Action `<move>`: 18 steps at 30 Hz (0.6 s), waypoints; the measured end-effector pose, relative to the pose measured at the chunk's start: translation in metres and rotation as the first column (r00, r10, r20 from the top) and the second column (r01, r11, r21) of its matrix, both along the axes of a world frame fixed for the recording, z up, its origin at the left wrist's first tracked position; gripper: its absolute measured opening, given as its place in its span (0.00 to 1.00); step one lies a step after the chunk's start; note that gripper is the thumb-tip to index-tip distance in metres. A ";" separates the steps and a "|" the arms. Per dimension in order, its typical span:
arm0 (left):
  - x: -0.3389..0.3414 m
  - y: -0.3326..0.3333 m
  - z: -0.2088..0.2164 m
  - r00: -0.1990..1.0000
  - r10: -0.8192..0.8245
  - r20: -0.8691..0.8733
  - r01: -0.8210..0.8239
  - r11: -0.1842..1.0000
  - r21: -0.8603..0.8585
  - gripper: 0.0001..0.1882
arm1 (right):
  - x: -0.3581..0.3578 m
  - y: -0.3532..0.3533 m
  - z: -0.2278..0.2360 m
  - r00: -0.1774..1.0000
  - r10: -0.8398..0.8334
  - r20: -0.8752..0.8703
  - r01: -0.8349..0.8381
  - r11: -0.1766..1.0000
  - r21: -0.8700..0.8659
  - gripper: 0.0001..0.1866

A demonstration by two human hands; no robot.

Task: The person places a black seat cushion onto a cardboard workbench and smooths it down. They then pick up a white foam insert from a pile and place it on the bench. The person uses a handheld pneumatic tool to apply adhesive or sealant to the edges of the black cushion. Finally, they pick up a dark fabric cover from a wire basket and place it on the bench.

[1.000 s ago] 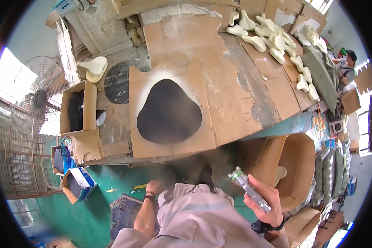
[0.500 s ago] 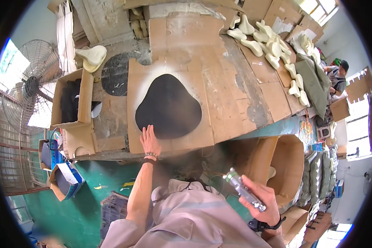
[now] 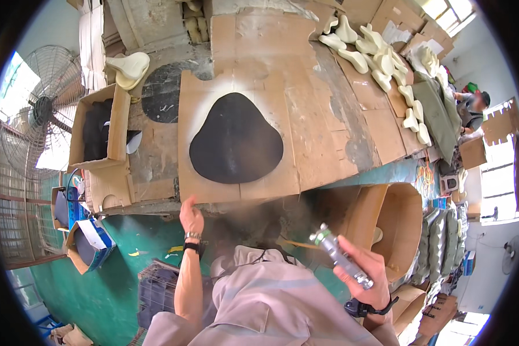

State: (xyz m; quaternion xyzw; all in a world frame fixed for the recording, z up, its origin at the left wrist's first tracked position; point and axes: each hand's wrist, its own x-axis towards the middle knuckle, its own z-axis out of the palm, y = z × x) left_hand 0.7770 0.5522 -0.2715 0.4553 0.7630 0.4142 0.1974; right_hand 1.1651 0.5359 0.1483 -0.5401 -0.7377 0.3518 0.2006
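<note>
A black, rounded triangular saddle-cover sheet point(image 3: 236, 141) lies flat on a cardboard sheet point(image 3: 187, 115), with a pale sprayed-looking halo around its upper edge. My left hand point(image 3: 191, 218) is just off the table's front edge, below the cardboard's near left corner. Its fingers look curled in; whatever they may hold is hidden. To the right, in front of my body, my right hand point(image 3: 366, 274) is closed around a silver spray gun point(image 3: 343, 255) with a green ring. The gun's tip points up and left, apart from the black sheet.
An open carton point(image 3: 121, 124) of black pieces stands at the table's left, near a cream saddle foam point(image 3: 130, 66) and a wire fan point(image 3: 43, 109). Many cream saddle foams point(image 3: 383, 60) lie at the far right. A large carton point(image 3: 401, 230) stands beside my right hand. Another person point(image 3: 473, 109) is at far right.
My left hand has come off the black sheet's lower left edge, back toward me past the table edge, and its fingers have curled. The right hand keeps the spray gun in nearly the same place.
</note>
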 end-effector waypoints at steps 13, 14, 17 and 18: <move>-0.018 -0.204 -0.112 0.963 0.269 0.035 -0.149 0.633 -0.760 0.19 | 0.015 -0.007 0.000 1.000 0.005 0.010 -0.005 0.999 -0.052 0.34; -0.017 -0.210 -0.113 0.908 0.401 0.120 -0.114 0.512 -0.851 0.20 | 0.014 -0.006 0.002 1.000 -0.022 0.004 0.022 0.999 -0.034 0.34; -0.014 -0.220 -0.118 0.855 0.467 0.225 -0.064 0.525 -0.849 0.21 | 0.019 -0.010 0.000 0.982 -0.186 0.007 0.186 0.982 -0.025 0.31; -0.012 -0.219 -0.122 0.834 0.490 0.252 -0.061 0.535 -0.842 0.21 | 0.022 -0.013 -0.001 0.974 -0.225 0.010 0.225 0.974 -0.022 0.31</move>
